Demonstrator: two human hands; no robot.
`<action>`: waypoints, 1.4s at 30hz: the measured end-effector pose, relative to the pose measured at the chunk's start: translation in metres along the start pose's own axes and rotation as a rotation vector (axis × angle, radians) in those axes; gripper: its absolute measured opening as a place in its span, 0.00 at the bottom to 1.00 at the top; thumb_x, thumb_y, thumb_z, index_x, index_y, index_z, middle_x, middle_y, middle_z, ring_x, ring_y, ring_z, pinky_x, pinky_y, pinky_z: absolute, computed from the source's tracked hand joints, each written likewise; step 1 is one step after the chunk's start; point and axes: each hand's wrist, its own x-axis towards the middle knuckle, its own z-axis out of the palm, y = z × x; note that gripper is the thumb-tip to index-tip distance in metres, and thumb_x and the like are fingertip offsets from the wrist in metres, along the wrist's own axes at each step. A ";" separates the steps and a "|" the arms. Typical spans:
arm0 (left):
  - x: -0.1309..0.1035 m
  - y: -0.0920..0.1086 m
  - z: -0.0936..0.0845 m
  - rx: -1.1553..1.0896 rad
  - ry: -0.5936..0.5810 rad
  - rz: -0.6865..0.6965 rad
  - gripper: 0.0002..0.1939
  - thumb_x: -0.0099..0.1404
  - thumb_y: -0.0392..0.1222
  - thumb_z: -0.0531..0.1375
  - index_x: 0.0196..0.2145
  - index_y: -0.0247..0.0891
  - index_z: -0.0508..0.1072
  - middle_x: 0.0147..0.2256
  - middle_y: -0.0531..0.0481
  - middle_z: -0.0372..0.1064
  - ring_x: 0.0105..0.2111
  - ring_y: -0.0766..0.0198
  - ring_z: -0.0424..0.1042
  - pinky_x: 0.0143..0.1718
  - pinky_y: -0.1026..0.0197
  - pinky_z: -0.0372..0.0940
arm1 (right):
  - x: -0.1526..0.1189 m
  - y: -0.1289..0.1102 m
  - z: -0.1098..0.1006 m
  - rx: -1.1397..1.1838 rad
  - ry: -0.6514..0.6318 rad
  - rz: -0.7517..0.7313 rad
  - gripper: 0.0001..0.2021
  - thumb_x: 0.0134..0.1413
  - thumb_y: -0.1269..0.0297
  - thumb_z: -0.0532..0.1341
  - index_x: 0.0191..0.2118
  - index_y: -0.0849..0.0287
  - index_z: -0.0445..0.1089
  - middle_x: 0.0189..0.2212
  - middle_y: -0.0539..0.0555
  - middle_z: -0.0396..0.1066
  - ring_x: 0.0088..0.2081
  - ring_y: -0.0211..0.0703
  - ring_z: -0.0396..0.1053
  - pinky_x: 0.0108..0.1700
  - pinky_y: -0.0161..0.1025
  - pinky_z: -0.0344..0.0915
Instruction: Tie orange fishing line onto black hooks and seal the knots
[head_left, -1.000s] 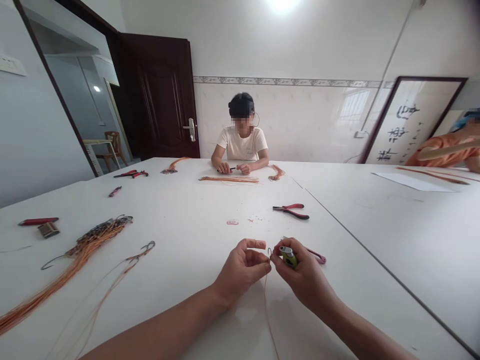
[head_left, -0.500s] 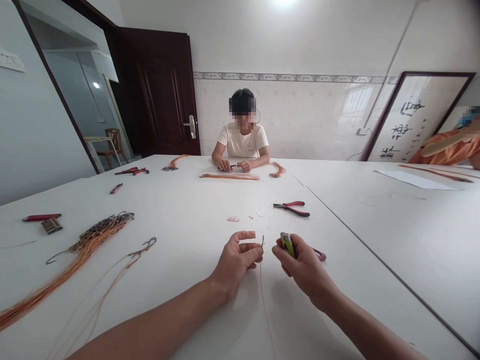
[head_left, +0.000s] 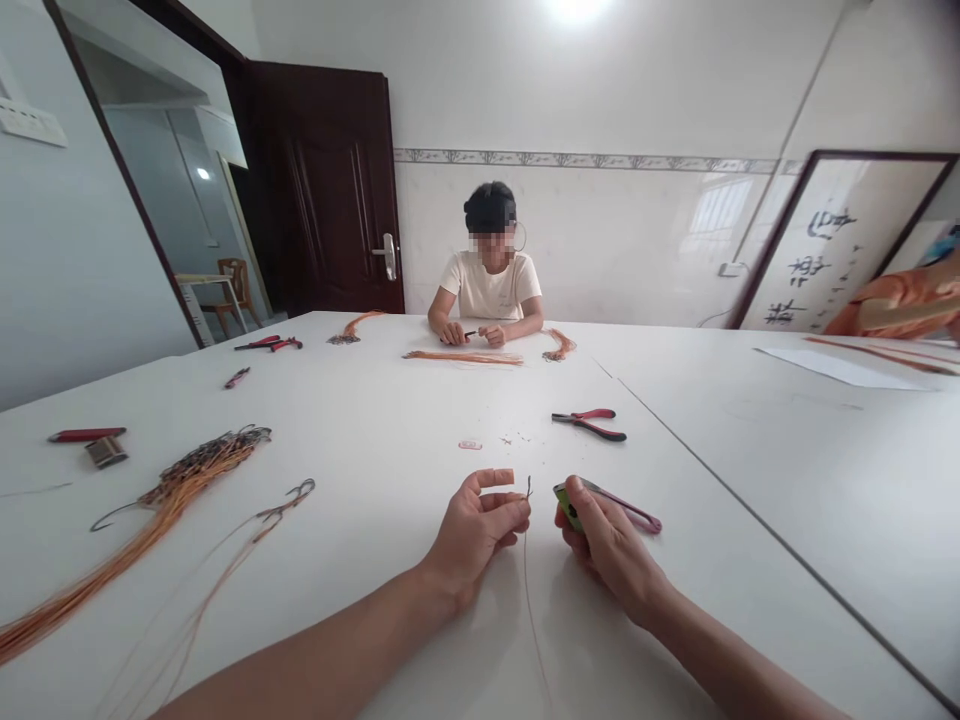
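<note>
Thumb and index finger of my left hand [head_left: 480, 530] pinch a small dark hook [head_left: 529, 487], which points upward. From it a thin orange line [head_left: 529, 600] runs down toward the front of the table. My right hand [head_left: 611, 550] is wrapped round a green lighter [head_left: 568, 508], thumb on its top end, a short gap to the right of the hook. Partly behind my right hand lies a pink-handled tool [head_left: 645, 519]. Red-handled pliers [head_left: 592, 424] rest farther back on the white table [head_left: 360, 400].
A bundle of orange lines with hooks [head_left: 180, 495] lies at left, beside loose hooked lines [head_left: 217, 585], a red tool [head_left: 86, 435] and a small spool [head_left: 107, 452]. Across the table sits a person [head_left: 491, 285]; another person [head_left: 900, 300] is at far right.
My right hand has turned, its thumb now on top of the lighter, which is tilted and more covered. More of the pink-handled tool shows. The whole view has shifted slightly.
</note>
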 end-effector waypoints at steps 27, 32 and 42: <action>0.001 0.003 0.003 0.049 -0.040 -0.028 0.19 0.51 0.38 0.62 0.41 0.40 0.62 0.28 0.53 0.65 0.27 0.70 0.64 0.31 0.63 0.56 | 0.005 -0.007 -0.001 -0.191 -0.049 0.034 0.22 0.52 0.51 0.44 0.16 0.60 0.51 0.13 0.46 0.47 0.16 0.30 0.43 0.19 0.31 0.43; 0.002 0.001 0.002 0.056 -0.041 -0.025 0.19 0.51 0.38 0.62 0.41 0.41 0.63 0.29 0.52 0.65 0.27 0.69 0.65 0.31 0.63 0.56 | 0.005 -0.005 -0.001 -0.181 -0.036 0.036 0.21 0.52 0.52 0.44 0.16 0.60 0.51 0.13 0.46 0.47 0.16 0.30 0.42 0.18 0.31 0.42; 0.002 -0.001 0.001 0.061 -0.068 -0.015 0.19 0.51 0.37 0.62 0.41 0.42 0.63 0.27 0.54 0.65 0.27 0.70 0.64 0.31 0.64 0.56 | 0.005 -0.005 -0.001 -0.201 -0.053 0.026 0.19 0.52 0.56 0.44 0.16 0.61 0.51 0.12 0.46 0.47 0.16 0.30 0.43 0.18 0.31 0.42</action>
